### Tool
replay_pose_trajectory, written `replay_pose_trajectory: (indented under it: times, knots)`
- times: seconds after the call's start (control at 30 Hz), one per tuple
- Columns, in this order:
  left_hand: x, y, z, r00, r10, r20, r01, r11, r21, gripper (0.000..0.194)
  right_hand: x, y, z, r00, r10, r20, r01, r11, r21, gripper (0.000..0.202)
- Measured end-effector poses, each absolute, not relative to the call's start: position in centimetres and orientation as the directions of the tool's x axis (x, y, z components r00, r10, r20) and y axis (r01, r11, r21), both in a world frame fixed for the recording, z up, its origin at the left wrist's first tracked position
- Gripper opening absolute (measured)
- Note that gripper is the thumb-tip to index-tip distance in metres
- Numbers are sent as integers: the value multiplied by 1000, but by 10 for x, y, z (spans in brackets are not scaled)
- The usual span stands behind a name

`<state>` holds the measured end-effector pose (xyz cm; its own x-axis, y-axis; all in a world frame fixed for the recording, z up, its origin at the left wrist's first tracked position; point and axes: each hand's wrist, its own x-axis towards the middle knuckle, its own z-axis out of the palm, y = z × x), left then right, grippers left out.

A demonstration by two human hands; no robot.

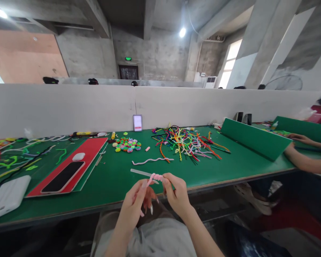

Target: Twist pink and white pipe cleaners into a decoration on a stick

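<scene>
Above the table's front edge, my left hand (135, 200) pinches a pink pipe cleaner (151, 179), whose loose end hangs below the fingers. Part of it is coiled around a translucent, whitish stick (139, 172) that points to the left. My right hand (178, 194) is closed on the coiled part and the stick at their right end; its fingertips hide that end. Just beyond lies a wavy pale-pink pipe cleaner (152, 161). A short pink coil (147, 149) rests farther back.
A tangled heap of coloured pipe cleaners (184, 141) lies behind my hands, with small colourful coiled pieces (127, 144) left of it. A phone (62, 176) sits on a red board (92, 150). A green panel (254, 137) stands at right, beside another person's arm (305, 160).
</scene>
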<state>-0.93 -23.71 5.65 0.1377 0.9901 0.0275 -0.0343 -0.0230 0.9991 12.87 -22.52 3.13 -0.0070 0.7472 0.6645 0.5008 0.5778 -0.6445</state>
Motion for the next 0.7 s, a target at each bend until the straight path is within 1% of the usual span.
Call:
replay_pose_trajectory:
  times: [0.13, 0.23, 0.3, 0.37, 0.43, 0.57, 0.7]
  knots:
    - [-6, -237, 53, 144, 990, -3, -33, 8, 999, 44, 128, -229, 35, -29, 720, 693, 514, 606, -607, 24]
    - [-7, -237, 47, 191, 982, 1, -44, 8, 999, 49, 128, -230, 34, -22, 742, 670, 477, 597, -645, 26]
    - [-9, -238, 44, 223, 974, 34, -30, -28, 999, 48, 128, -230, 32, -2, 761, 648, 446, 581, -681, 27]
    - [-11, -238, 42, 242, 964, 110, 25, -119, 993, 44, 128, -230, 29, 23, 774, 633, 423, 566, -707, 28]
    - [-13, -238, 40, 261, 944, 203, 119, -240, 963, 40, 129, -229, 28, 48, 775, 630, 419, 556, -717, 26]
    - [-15, -237, 38, 352, 870, 345, 304, -455, 837, 35, 132, -231, 31, 87, 754, 651, 436, 559, -706, 25]
    - [-18, -238, 40, 467, 759, 453, 344, -628, 698, 36, 137, -234, 37, 78, 737, 671, 465, 569, -678, 25]
